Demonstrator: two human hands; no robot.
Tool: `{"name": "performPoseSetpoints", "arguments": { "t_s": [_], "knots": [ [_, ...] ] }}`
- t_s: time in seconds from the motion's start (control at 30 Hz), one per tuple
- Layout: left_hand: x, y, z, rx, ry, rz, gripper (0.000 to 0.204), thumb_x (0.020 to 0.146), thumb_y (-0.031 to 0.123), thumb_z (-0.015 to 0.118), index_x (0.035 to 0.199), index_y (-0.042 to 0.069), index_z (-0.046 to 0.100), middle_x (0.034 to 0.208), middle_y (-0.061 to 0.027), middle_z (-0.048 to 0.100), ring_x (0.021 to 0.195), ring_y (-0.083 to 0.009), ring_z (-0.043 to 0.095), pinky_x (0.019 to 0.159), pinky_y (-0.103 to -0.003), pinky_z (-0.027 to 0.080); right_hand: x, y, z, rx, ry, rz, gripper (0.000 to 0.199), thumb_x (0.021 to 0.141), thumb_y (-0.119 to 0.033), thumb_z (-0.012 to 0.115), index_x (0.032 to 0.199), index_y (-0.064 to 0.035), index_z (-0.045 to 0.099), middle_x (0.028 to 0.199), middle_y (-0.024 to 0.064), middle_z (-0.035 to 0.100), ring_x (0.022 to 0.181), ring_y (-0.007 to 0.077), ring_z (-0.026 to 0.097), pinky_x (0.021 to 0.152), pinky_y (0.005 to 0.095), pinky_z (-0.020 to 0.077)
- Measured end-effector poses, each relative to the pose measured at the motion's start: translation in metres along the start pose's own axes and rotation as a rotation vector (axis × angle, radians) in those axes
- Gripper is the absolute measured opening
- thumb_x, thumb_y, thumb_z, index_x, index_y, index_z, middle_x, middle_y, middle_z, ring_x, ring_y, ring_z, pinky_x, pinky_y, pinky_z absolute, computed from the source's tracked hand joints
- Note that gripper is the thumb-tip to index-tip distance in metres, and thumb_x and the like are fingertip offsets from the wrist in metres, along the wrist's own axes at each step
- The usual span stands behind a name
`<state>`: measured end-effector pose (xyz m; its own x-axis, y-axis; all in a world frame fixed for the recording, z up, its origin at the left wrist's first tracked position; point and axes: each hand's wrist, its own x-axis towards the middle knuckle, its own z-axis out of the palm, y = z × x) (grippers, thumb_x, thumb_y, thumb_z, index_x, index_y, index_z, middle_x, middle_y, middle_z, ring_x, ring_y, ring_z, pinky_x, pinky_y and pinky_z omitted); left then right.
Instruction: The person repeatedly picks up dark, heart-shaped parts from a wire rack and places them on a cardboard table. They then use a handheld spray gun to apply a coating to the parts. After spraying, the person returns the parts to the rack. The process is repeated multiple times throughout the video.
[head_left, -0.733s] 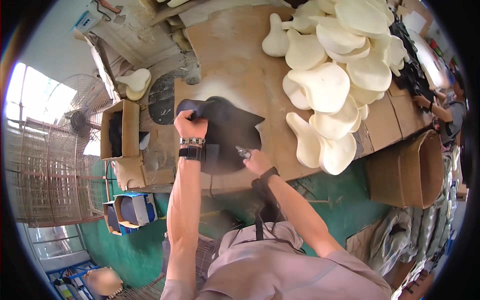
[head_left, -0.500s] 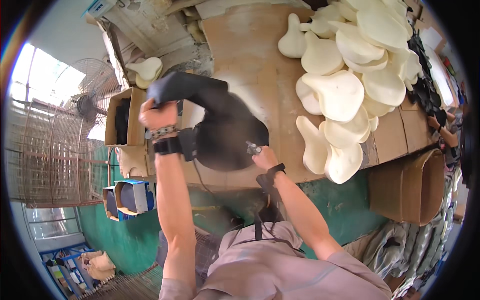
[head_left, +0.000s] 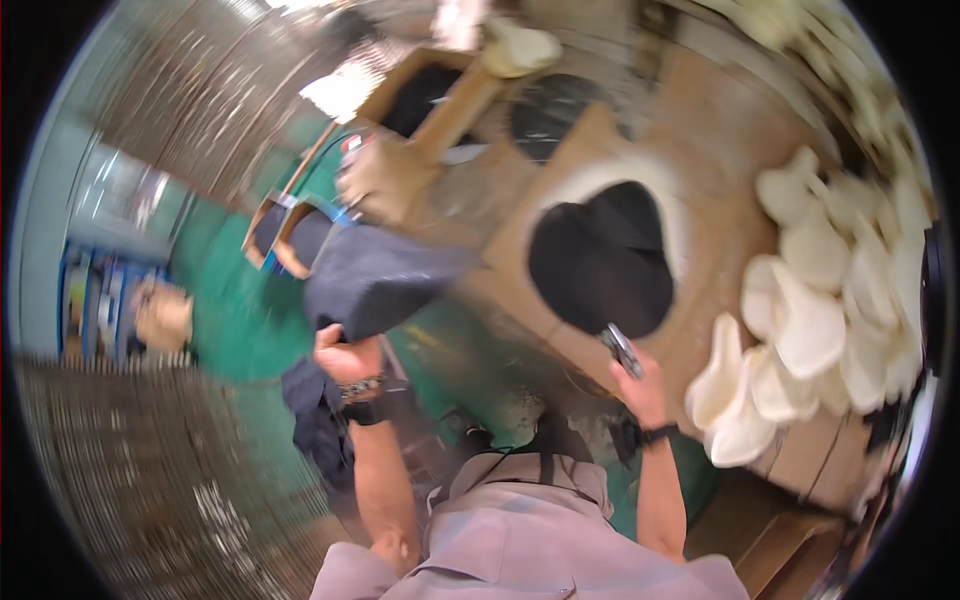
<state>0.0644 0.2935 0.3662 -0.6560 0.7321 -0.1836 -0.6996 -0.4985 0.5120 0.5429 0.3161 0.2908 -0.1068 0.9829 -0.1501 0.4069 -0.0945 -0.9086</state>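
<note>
Looks light and floppy, dark fabric piece (head_left: 375,280) pinched at its lower edge by left hand (head_left: 345,355) fingers; right hand (head_left: 640,385) closed around small metal tool (head_left: 621,350).

The piece I grip in my left hand (head_left: 345,355) is a dark grey-black sheet (head_left: 375,280), plain, with no pattern I can make out through the blur. At that wrist sits a black band with a beaded bracelet (head_left: 362,386) of pale and dark beads above it. My right hand (head_left: 640,385) closes on a small tool (head_left: 621,349) that looks silver and dark. Just above it lies a black cut piece (head_left: 605,260), ringed by a whitish outline on the brown board (head_left: 715,235). To the right of that hand the stacked shapes (head_left: 820,320) are cream-white. Below my left hand the floor (head_left: 225,310) is green. My shirt (head_left: 520,545) is pale greyish-pink.
</note>
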Motion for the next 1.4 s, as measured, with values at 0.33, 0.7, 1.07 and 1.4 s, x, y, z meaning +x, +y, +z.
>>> {"name": "performPoseSetpoints", "arguments": {
  "t_s": [0.33,0.7,1.07,1.4],
  "knots": [
    [-0.225,0.167,-0.211,-0.372,0.659,0.259,0.053,0.066,0.011,0.059,0.118,-0.001,0.063,0.122,-0.0147,0.068,0.113,-0.0388,0.063,0.106,-0.055,0.048,-0.104,-0.081,0.090,-0.388,-0.605,-0.054,0.051,0.082,-0.001,0.066,0.133,0.0034,0.064,0.098,0.0240,0.074,0.091,0.0225,0.071,0.083,0.0364,0.0544],
    [-0.397,0.259,-0.434,-0.854,1.046,0.943,0.048,0.071,0.009,0.055,0.118,0.000,0.064,0.124,-0.0149,0.068,0.114,-0.0386,0.065,0.102,-0.057,0.054,-0.131,-0.139,0.292,-0.860,-1.107,-0.196,0.046,0.083,-0.006,0.073,0.129,-0.0017,0.068,0.092,0.0165,0.075,0.083,0.0217,0.069,0.077,0.0366,0.0534],
    [-0.550,0.387,-0.684,-0.885,1.623,1.285,0.005,0.079,0.014,0.058,0.080,0.016,0.062,0.085,-0.0006,0.069,0.074,-0.0257,0.065,0.065,-0.044,0.050,-0.157,-0.159,0.441,-1.050,-1.342,-0.193,0.016,0.082,-0.010,0.077,0.092,0.0010,0.071,0.075,0.0072,0.072,0.068,0.0152,0.067,0.067,0.0326,0.0539],
    [-0.537,0.411,-0.762,-0.718,1.454,1.539,0.017,0.076,0.018,0.057,0.090,0.008,0.059,0.085,-0.0085,0.066,0.083,-0.0315,0.065,0.094,-0.054,0.052,-0.173,-0.160,0.468,-1.208,-1.251,-0.086,0.010,0.082,-0.010,0.078,0.086,-0.0030,0.072,0.068,0.0024,0.067,0.054,0.0108,0.056,0.051,0.0311,0.0439]
  ]
}}
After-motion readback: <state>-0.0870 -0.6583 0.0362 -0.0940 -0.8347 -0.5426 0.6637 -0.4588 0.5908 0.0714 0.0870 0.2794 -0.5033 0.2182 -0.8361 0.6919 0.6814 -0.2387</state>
